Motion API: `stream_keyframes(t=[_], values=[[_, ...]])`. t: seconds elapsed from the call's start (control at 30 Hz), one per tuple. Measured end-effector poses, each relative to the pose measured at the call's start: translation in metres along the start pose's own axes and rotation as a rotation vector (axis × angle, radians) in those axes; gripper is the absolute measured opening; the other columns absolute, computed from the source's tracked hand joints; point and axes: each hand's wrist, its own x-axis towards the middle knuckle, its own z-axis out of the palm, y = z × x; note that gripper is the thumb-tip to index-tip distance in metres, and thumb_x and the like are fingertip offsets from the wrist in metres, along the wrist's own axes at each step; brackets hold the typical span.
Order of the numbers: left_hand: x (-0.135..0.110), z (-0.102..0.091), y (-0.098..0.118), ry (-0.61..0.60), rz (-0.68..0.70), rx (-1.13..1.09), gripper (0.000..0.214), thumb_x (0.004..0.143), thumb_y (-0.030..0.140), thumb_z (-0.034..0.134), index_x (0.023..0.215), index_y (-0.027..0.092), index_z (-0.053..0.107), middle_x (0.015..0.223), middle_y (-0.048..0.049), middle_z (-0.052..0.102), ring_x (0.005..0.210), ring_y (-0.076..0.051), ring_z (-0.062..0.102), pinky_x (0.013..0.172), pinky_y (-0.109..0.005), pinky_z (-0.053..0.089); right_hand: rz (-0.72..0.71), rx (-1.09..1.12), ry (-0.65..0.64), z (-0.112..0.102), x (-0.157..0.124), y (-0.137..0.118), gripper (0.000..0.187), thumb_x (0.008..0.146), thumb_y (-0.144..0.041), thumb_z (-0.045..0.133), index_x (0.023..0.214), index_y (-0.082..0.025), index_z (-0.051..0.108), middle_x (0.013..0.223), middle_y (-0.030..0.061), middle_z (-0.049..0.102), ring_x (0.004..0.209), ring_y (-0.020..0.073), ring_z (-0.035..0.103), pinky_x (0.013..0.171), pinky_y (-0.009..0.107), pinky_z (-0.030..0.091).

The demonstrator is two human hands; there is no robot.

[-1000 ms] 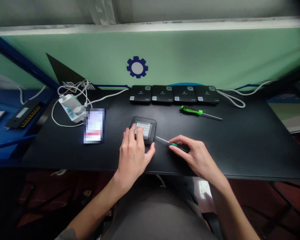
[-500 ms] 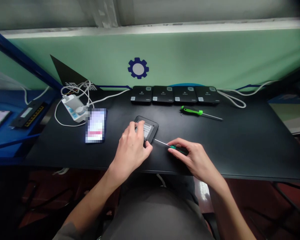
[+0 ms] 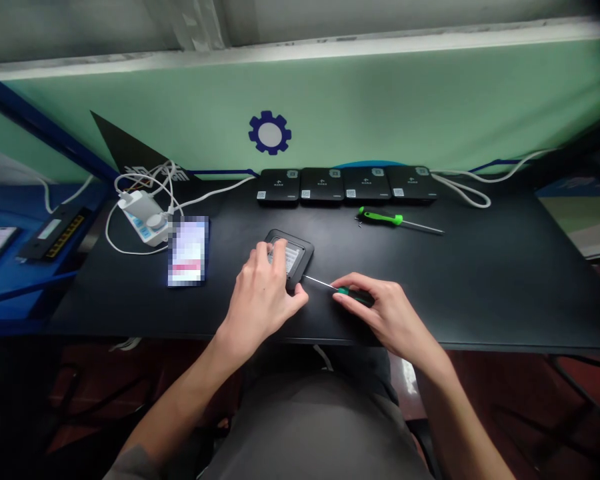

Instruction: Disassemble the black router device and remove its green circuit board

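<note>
A small black square device (image 3: 297,252) with a white label on its upturned face lies on the black table (image 3: 480,287). My left hand (image 3: 263,297) presses down on it, fingers on the label and thumb at its near edge. My right hand (image 3: 380,310) is closed round the green handle of a thin screwdriver (image 3: 330,287). Its metal tip touches the device's right near corner.
Several identical black devices (image 3: 345,185) stand in a row at the back. A second green screwdriver (image 3: 395,221) lies in front of them. A lit phone (image 3: 188,251) and a white charger with cables (image 3: 143,213) are at the left. A black switch (image 3: 55,231) rests on a blue bench.
The device has turned slightly under my left hand. My right hand has shifted a little left with the screwdriver, and its tip stays at the device's edge.
</note>
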Motion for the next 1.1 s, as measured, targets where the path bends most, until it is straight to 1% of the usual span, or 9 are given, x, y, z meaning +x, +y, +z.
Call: stream_keyframes(t=[0.13,0.27,0.47,0.6,0.73,0.87,1.0,1.1], values=[[0.0,-0.001,-0.001,-0.014,0.0,0.008,0.063,0.092,0.03,0.077,0.149,0.014,0.056,0.131,-0.017,0.064,0.116,-0.04,0.076,0.096,-0.051,0.07,-0.013,0.008,-0.008,0.002,0.0,0.007,0.023,0.114,-0.05,0.07,0.119,-0.033,0.084,0.115,-0.0021,0.087,0.103,0.0222,0.079,0.092,0.032,0.053],[0.001,-0.002,0.0,-0.023,0.005,0.03,0.057,0.09,0.028,0.078,0.14,0.015,0.057,0.127,-0.0158,0.063,0.113,-0.039,0.076,0.096,-0.051,0.07,-0.025,0.01,-0.015,0.003,-0.002,0.007,0.021,0.114,-0.048,0.07,0.121,-0.034,0.084,0.117,-0.0033,0.088,0.103,0.0218,0.08,0.091,0.033,0.054],[0.0,-0.002,0.001,-0.03,0.023,0.049,0.048,0.09,0.029,0.078,0.131,0.015,0.056,0.124,-0.0158,0.063,0.109,-0.038,0.076,0.095,-0.051,0.07,-0.028,-0.117,0.011,0.0,-0.006,-0.008,0.021,0.116,-0.043,0.068,0.127,-0.035,0.084,0.124,-0.0043,0.089,0.106,0.0232,0.084,0.093,0.035,0.055],[-0.003,-0.001,0.001,-0.014,0.037,0.039,0.044,0.091,0.029,0.078,0.126,0.016,0.055,0.122,-0.0135,0.062,0.106,-0.035,0.075,0.096,-0.05,0.07,-0.027,-0.215,0.011,-0.004,-0.009,-0.021,0.022,0.116,-0.041,0.068,0.129,-0.034,0.085,0.125,-0.0027,0.09,0.106,0.025,0.085,0.099,0.037,0.058],[-0.005,0.0,0.002,-0.007,0.038,0.033,0.043,0.091,0.03,0.078,0.124,0.018,0.054,0.121,-0.0135,0.062,0.105,-0.035,0.074,0.094,-0.051,0.07,-0.007,-0.296,0.009,-0.006,-0.014,-0.032,0.024,0.116,-0.04,0.068,0.13,-0.033,0.086,0.123,-0.0006,0.091,0.105,0.0274,0.086,0.098,0.039,0.059],[-0.006,0.001,0.006,-0.01,0.048,0.014,0.044,0.089,0.029,0.08,0.123,0.019,0.054,0.122,-0.0143,0.063,0.108,-0.036,0.074,0.095,-0.052,0.07,0.034,-0.345,0.016,-0.007,-0.02,-0.039,0.026,0.116,-0.041,0.066,0.131,-0.034,0.086,0.123,-0.0002,0.091,0.104,0.0282,0.086,0.096,0.041,0.059],[-0.008,0.001,0.01,-0.015,0.057,0.018,0.044,0.089,0.028,0.079,0.124,0.018,0.055,0.126,-0.0166,0.063,0.119,-0.04,0.074,0.099,-0.052,0.069,0.117,-0.346,0.009,-0.01,-0.023,-0.044,0.025,0.115,-0.044,0.067,0.13,-0.038,0.087,0.118,-0.0046,0.091,0.099,0.0262,0.086,0.086,0.039,0.058],[-0.008,0.001,0.013,-0.011,0.063,0.025,0.043,0.089,0.027,0.078,0.125,0.017,0.056,0.129,-0.0179,0.064,0.123,-0.041,0.073,0.101,-0.052,0.069,0.13,-0.353,0.014,-0.018,-0.025,-0.044,0.024,0.114,-0.044,0.069,0.129,-0.04,0.087,0.118,-0.0067,0.091,0.1,0.0255,0.086,0.085,0.038,0.057]])
